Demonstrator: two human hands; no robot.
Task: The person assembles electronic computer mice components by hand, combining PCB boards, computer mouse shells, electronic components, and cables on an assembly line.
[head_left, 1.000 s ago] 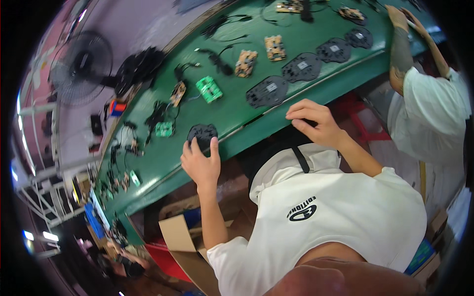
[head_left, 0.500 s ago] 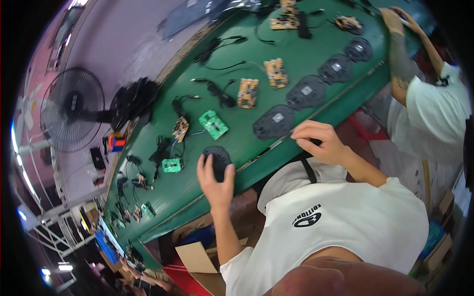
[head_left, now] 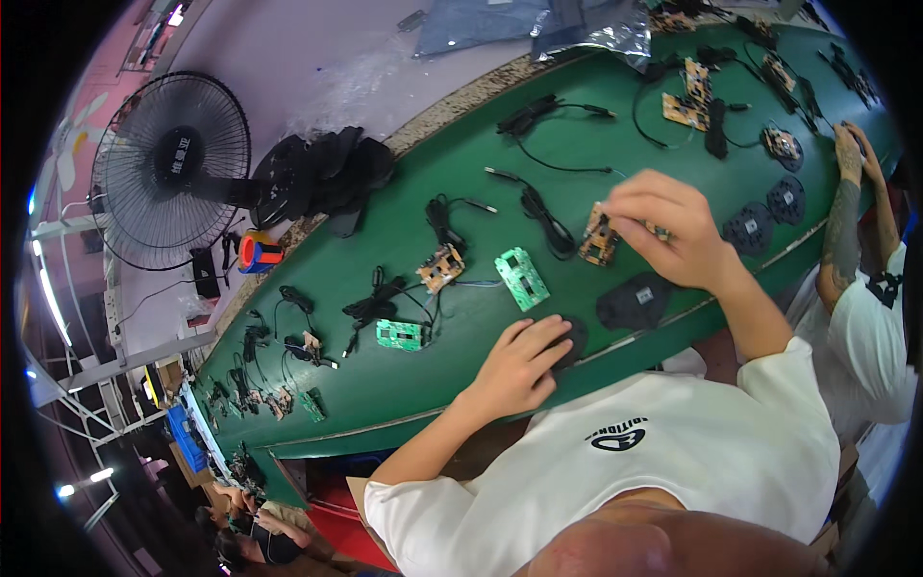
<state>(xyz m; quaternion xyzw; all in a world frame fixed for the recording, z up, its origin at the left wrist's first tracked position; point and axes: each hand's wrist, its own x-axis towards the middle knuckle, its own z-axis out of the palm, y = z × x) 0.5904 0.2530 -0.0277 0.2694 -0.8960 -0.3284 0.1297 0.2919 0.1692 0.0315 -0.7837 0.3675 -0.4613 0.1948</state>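
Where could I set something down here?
Between the middle green board, the left hand and the table's front edge; also along the back, between the black heap and a bundled cable. The left end is crowded with small boards and wires.

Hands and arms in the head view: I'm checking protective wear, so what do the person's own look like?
The left hand and right hand are ungloved, with no watch or bracelet visible. The forearms are uncovered, with no markings apparent. Short, loose white sleeves belong to a white shirt with a black chest print.
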